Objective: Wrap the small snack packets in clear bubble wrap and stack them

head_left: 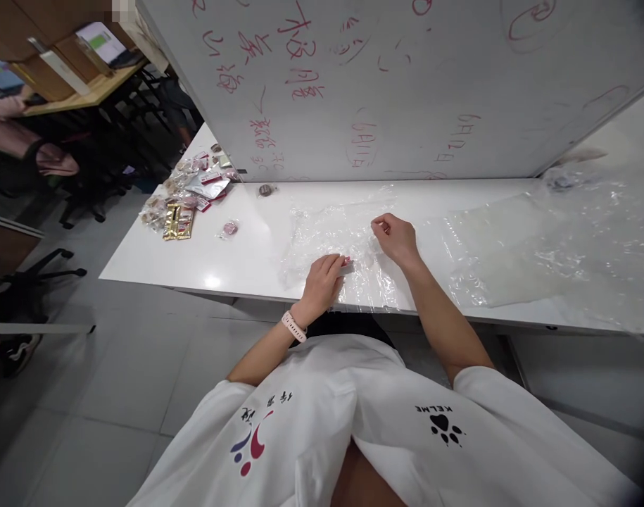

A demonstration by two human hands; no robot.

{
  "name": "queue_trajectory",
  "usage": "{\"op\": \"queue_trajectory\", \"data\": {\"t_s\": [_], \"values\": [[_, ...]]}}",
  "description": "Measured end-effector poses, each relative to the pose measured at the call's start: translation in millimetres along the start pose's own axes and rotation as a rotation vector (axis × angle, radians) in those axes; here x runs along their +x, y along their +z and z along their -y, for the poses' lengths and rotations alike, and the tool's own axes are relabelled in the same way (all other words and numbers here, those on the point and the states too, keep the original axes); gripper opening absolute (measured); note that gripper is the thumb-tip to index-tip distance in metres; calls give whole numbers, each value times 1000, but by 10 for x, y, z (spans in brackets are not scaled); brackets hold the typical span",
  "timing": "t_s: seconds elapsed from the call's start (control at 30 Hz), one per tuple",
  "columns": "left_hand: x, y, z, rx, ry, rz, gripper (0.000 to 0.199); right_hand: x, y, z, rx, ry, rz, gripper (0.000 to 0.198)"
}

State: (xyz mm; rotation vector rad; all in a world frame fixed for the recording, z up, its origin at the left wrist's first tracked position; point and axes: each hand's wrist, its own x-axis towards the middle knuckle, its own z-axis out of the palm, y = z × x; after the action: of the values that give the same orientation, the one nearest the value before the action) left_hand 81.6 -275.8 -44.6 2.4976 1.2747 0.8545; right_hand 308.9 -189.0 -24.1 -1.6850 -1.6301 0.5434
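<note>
A clear, crinkled plastic bag [322, 229] lies spread on the white table in front of me. My left hand [322, 280] rests on its near part, with fingers closed over a small red-and-white item [347, 261]; most of that item is hidden under the fingers, so its kind does not show. Over the bag's right side, my right hand [397, 241] is closed in a pinch with the fingers curled in. Whether a bit of the clear plastic is between those fingertips cannot be made out.
More clear plastic bags [516, 246] cover the table's right side. A pile of small wrapped snacks [195, 186] sits at the left end, with a pink wrapped piece [229, 229] and a brown one [265, 190] apart from it. A whiteboard [395, 91] stands behind.
</note>
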Motion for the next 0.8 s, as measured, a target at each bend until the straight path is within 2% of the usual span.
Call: {"op": "queue_trajectory", "data": {"t_s": [0.07, 0.13, 0.2, 0.23, 0.27, 0.37, 0.43, 0.53, 0.63, 0.73, 0.8], "values": [[41, 83, 55, -1, -24, 2, 44, 36, -45, -84, -61, 22, 0, 23], [59, 126, 121, -28, -37, -16, 38, -1, -112, -137, -142, 35, -105, 25], [49, 144, 163, -68, -40, -42, 32, -132, -165, -116, -176, -15, -233, 31], [39, 145, 173, -86, -45, -56, 29, -230, -175, -77, -158, -77, -233, 33], [29, 139, 177, -103, -55, -65, 26, -340, -169, -25, -121, -160, -168, 34], [29, 70, 190, -182, -140, -48, 20, -638, -61, 131, -5, -431, 217, 33], [74, -6, 227, -282, -236, 2, 23, -708, 57, 171, 14, -509, 344, 33], [213, -106, 323, -372, -357, 96, 22, -578, 232, 140, -10, -413, 306, 31], [382, -133, 412, -208, -376, 100, 19, -343, 361, 110, -27, -249, 283, 23], [449, -110, 449, 58, -275, 26, 13, -232, 430, 117, -32, -152, 242, 17], [398, -102, 456, 127, -161, 47, 14, -260, 437, 106, -49, -172, 173, 18]]}}
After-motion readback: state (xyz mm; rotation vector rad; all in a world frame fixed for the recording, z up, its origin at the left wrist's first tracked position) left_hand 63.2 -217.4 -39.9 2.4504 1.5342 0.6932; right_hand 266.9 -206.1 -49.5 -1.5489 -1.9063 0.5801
